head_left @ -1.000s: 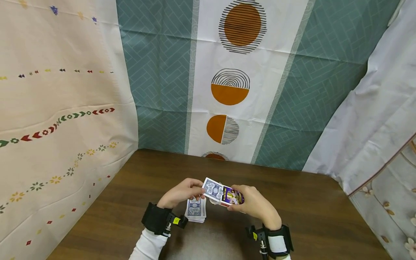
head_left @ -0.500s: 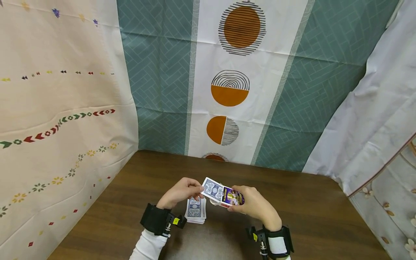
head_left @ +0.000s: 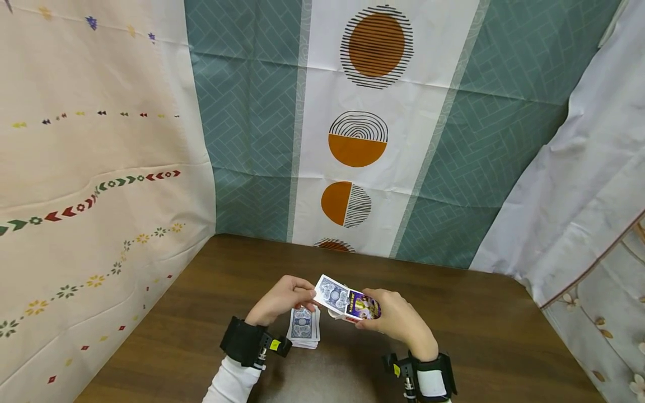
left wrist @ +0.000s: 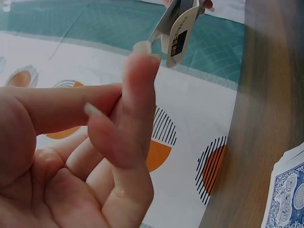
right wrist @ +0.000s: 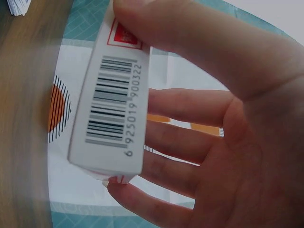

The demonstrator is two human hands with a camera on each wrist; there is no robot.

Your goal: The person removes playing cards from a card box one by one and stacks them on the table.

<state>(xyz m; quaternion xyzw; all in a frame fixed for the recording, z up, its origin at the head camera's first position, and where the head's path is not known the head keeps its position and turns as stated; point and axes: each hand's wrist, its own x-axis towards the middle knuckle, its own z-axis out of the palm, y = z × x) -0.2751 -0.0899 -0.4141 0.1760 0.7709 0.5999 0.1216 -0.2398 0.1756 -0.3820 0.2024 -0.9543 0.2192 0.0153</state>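
In the head view my right hand point(head_left: 400, 319) grips a purple-faced playing card box point(head_left: 365, 306) by its closed end, raised above the table. Blue-backed playing cards point(head_left: 333, 294) stick partway out of the box's open end. My left hand point(head_left: 282, 300) pinches their outer corner between thumb and fingers. A white flap point(left wrist: 183, 37) hangs from the box mouth in the left wrist view. The right wrist view shows the box's barcode side point(right wrist: 111, 109), with my thumb and fingers on it. Below my left hand lies a stack of blue-backed cards point(head_left: 302, 326), partly covered by the fingers.
The brown wooden table point(head_left: 484, 336) stretches around the stack on both sides. Behind it hangs a teal and white patterned cloth point(head_left: 252, 140). A cream cloth point(head_left: 101, 224) borders the left edge, and white cloth point(head_left: 544, 212) the right.
Both hands keep their hold, with the cards still partway out of the box. The head view has shifted slightly, so the scene sits a little lower.
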